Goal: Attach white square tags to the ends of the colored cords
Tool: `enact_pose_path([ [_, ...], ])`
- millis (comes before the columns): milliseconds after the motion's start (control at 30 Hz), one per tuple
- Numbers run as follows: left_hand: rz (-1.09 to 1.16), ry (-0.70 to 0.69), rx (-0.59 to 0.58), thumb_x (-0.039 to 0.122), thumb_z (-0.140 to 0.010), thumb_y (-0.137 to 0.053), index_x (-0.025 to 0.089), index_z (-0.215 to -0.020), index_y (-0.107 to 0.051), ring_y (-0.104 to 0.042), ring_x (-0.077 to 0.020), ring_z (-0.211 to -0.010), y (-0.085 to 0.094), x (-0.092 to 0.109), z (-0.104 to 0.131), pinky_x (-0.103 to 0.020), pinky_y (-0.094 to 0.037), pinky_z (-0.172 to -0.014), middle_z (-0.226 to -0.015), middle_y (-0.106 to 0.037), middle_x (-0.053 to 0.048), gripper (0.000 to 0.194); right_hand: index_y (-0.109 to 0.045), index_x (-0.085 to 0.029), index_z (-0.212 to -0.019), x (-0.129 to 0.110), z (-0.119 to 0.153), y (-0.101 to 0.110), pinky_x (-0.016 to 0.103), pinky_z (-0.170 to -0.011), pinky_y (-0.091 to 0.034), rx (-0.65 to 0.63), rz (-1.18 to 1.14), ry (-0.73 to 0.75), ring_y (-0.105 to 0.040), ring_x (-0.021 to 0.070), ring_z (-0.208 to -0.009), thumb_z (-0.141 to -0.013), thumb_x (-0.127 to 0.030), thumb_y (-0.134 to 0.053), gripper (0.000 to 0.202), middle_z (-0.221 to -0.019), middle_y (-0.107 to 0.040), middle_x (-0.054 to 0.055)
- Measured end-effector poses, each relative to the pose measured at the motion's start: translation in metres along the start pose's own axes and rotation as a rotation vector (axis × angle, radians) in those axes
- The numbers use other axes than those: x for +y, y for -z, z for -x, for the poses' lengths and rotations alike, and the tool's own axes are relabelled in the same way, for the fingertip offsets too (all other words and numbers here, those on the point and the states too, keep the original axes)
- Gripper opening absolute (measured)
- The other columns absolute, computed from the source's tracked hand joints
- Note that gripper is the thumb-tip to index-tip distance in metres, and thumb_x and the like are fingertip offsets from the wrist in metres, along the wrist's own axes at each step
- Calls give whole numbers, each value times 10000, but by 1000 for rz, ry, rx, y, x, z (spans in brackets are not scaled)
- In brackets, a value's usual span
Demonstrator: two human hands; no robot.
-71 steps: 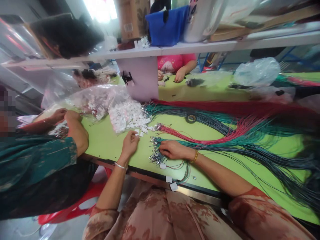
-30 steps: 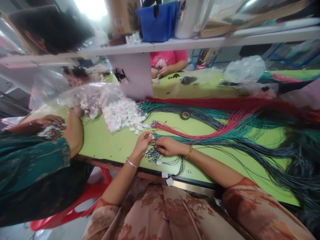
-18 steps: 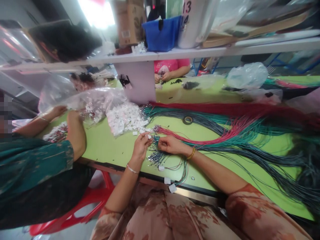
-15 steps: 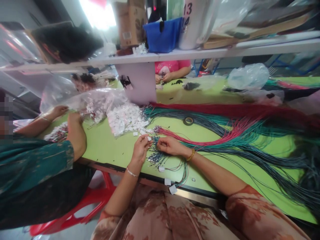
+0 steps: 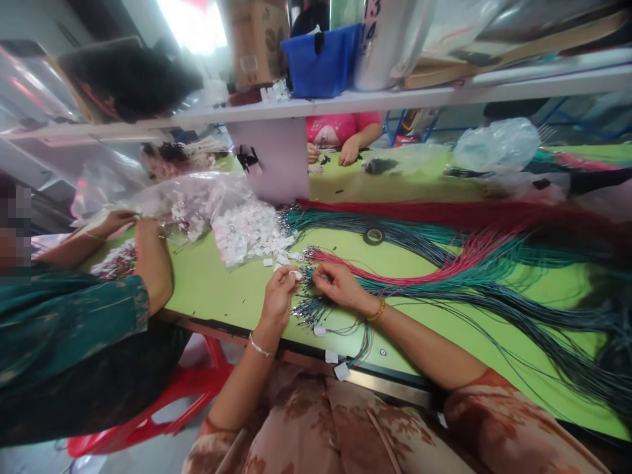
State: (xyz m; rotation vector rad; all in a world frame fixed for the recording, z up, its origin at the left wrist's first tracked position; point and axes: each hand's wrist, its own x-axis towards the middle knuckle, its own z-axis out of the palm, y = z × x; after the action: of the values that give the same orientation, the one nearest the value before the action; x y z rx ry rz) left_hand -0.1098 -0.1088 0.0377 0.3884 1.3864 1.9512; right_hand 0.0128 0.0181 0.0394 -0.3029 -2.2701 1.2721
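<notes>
Head view, hands (image 5: 277, 296) (image 5: 340, 284) at wires (image 5: 395, 280), white connector (image 5: 296, 275) pinched

Wires (image 5: 424, 282), a tape roll (image 5: 374, 243) among them, lie on the bench (image 5: 212, 286), right of the connectors (image 5: 251, 230). Behind, a shelf (image 5: 395, 101) bears a bin (image 5: 323, 62), a box (image 5: 259, 46) left of it.

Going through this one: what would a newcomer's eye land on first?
Probably the long red wires stretched across the far part of the green table. Next, the bright blue bin on the shelf above, and the heap of white connectors, left of centre. In the middle, the left hand pinches a small white piece beside the right hand.
</notes>
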Motion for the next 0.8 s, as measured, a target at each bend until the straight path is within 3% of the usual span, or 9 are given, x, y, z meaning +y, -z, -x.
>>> enact_pose_path([
  [133,170,202,-87,248,-664,-787,148,-859,-652,-607,-107,-695,-5,-1,-1,-217,-481,-656,-793,-647,-23,258,-521,-165,-699,1,0,0,211,-545,-330,3,-102,-27,-420,92,-567,-817,-232,-510,136,-628,-516,-23],
  [367,130,258,-176,234,-695,-770,139,-865,-650,-588,-102,-656,-4,-2,1,-217,-466,-619,-748,-640,-24,228,-519,-159,-662,-1,-2,-2,214,-537,-302,-47,-79,-68,-400,89,-560,-802,-266,-507,176,-609,-512,-18],
  [633,71,216,-157,285,-652,-806,136,-868,-653,-579,-92,-642,-5,-5,1,-216,-465,-626,-735,-631,-10,304,-534,-155,-658,0,-1,0,209,-532,-299,-70,-38,-98,-426,89,-546,-779,-249,-505,157,-606,-539,-14],
  [800,-74,85,-79,319,-599,-840,137,-817,-660,-574,-85,-618,-7,-12,4,-217,-466,-626,-718,-654,-5,336,-517,-159,-636,-2,-1,-2,218,-515,-263,-82,9,-122,-379,86,-518,-793,-285,-523,202,-559,-489,-26],
])
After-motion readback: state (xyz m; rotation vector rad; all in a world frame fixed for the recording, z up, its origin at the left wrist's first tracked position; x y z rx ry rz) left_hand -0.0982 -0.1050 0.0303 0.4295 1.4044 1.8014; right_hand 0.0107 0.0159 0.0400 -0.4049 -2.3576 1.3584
